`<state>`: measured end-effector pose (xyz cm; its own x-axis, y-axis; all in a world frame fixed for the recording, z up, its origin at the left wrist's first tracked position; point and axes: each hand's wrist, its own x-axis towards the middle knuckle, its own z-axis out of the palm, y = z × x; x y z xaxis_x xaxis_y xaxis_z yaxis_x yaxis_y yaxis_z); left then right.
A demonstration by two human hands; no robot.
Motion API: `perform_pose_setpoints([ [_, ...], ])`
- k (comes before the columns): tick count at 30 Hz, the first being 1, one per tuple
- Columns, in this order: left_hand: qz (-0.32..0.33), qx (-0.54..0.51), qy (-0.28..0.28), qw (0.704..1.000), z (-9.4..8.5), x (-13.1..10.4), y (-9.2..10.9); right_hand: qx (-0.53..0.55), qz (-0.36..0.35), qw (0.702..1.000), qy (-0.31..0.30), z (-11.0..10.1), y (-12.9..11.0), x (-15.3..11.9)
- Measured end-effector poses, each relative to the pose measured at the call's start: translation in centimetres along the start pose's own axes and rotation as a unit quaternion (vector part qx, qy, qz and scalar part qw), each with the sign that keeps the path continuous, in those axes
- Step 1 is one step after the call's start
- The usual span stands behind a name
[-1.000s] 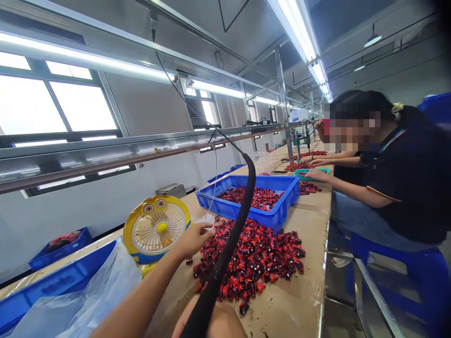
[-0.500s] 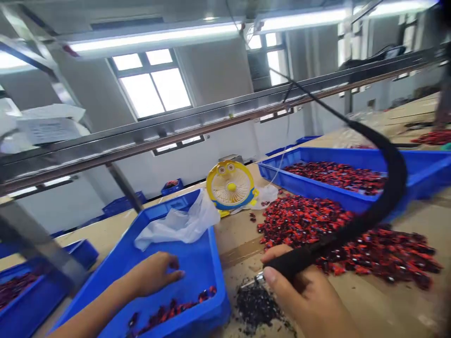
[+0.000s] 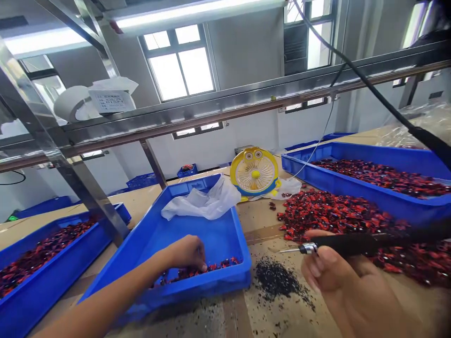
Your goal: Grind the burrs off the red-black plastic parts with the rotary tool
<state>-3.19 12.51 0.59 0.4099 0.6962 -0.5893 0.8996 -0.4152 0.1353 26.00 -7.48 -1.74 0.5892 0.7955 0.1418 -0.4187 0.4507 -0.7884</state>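
Note:
My left hand (image 3: 190,254) is down in the near blue tray (image 3: 207,286), its fingers closed at the small red and black parts (image 3: 225,263) along the tray's front edge; what they pinch, if anything, is hidden. In my right hand (image 3: 341,277) is a black pen-like tool (image 3: 343,245) with a thin metal tip pointing left and a cable at its back end. Below the tip lies a heap of black scraps (image 3: 276,278). Behind the right hand spreads a large pile of red and black parts (image 3: 327,211).
A yellow fan (image 3: 255,174) stands behind the trays. White plastic film (image 3: 207,202) lies in the near tray's back. More blue trays with red parts stand at right (image 3: 352,180) and left (image 3: 66,263). A metal shelf bar (image 3: 225,103) crosses above.
The view has shifted left and down. My left hand has moved to the parts at the tray's front and its fingers have closed. The tool now lies flatter in my right hand.

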Motion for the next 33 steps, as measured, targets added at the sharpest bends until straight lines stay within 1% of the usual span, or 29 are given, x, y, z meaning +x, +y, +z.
perform_pose_setpoints([
  [3, 0.0, -0.023, -0.003, 1.0, 0.2, 0.5, -0.2, 0.049, 0.02, 0.998, 0.021, 0.2, -0.6, -0.4],
  [5, 0.003, -0.047, 0.015, 0.999, 0.3, 0.6, -0.2, 0.06, 0.028, 0.998, 0.025, 0.0, -0.9, -0.6],
  [6, 0.005, -0.061, 0.032, 0.998, 0.3, 0.5, -0.1, 0.06, 0.032, 0.997, 0.023, 0.0, -1.0, -0.7],
  [9, 0.015, -0.109, 0.117, 0.987, -0.1, -0.1, 0.3, 0.059, 0.031, 0.998, 0.019, 0.0, -1.0, -1.1],
  [11, 0.033, -0.146, 0.189, 0.97, -0.6, -0.9, 1.0, 0.058, 0.019, 0.998, 0.007, 0.1, -0.7, -1.4],
  [14, 0.088, -0.213, 0.282, 0.931, -0.8, -2.5, 3.0, 0.034, 0.017, 0.999, -0.031, 0.3, 0.4, -1.5],
  [16, 0.14, -0.259, 0.313, 0.903, -0.1, -3.4, 4.9, 0.009, 0.021, 0.998, -0.054, 0.4, 1.4, -1.3],
  [18, 0.189, -0.294, 0.319, 0.881, 1.4, -3.8, 6.7, -0.007, 0.025, 0.997, -0.069, 0.6, 2.3, -1.0],
  [20, 0.227, -0.317, 0.321, 0.863, 3.2, -3.6, 8.0, -0.007, 0.036, 0.996, -0.082, 0.9, 2.8, -0.8],
  [22, 0.254, -0.329, 0.324, 0.85, 4.9, -3.0, 8.6, 0.005, 0.052, 0.994, -0.094, 1.2, 2.9, -0.6],
  [24, 0.274, -0.33, 0.327, 0.842, 5.9, -2.5, 8.6, 0.014, 0.069, 0.992, -0.102, 1.4, 2.8, -0.7],
  [27, 0.293, -0.32, 0.33, 0.838, 6.4, -2.2, 8.3, 0.002, 0.082, 0.992, -0.097, 1.5, 2.7, -1.0],
  [29, 0.307, -0.316, 0.329, 0.835, 6.4, -2.4, 8.2, -0.024, 0.083, 0.993, -0.076, 1.5, 2.9, -1.4],
  [31, 0.329, -0.313, 0.329, 0.828, 6.6, -2.5, 8.2, -0.076, 0.053, 0.995, -0.042, 1.8, 3.1, -2.0],
  [33, 0.353, -0.311, 0.331, 0.818, 6.8, -2.6, 8.2, -0.142, -0.001, 0.99, -0.007, 2.5, 3.3, -2.5],
])
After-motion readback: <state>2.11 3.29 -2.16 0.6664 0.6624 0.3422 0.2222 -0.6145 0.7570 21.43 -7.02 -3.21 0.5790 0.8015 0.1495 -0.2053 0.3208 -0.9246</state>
